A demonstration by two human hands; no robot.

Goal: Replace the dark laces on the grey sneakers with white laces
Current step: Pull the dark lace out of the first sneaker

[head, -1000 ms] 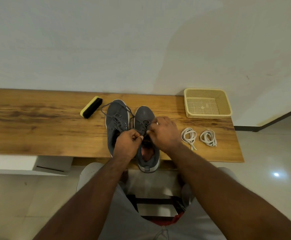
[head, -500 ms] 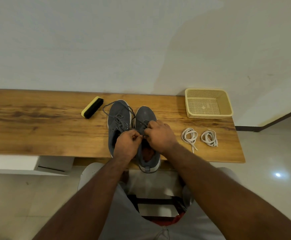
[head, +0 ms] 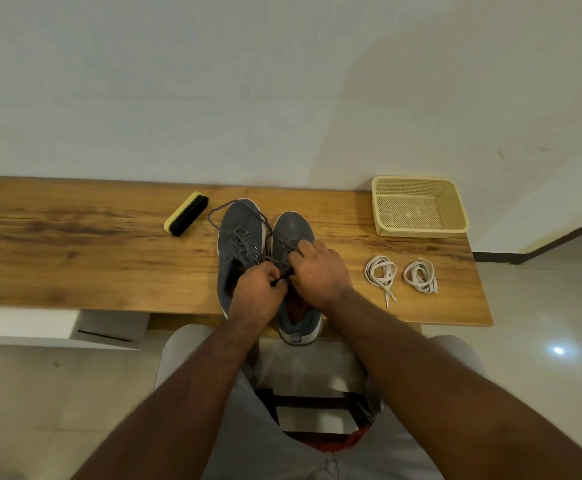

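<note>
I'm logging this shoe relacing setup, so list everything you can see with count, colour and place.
sneakers: two, grey, side by side mid-table, dark laces in
white laces: two coils, right of the sneakers
brush: one, yellow back with black bristles, left of the sneakers
basket: one, cream, far right against the wall
table: one, wooden, along the wall
left hand: pinches the dark lace over the right sneaker
right hand: pinches the same lace
</note>
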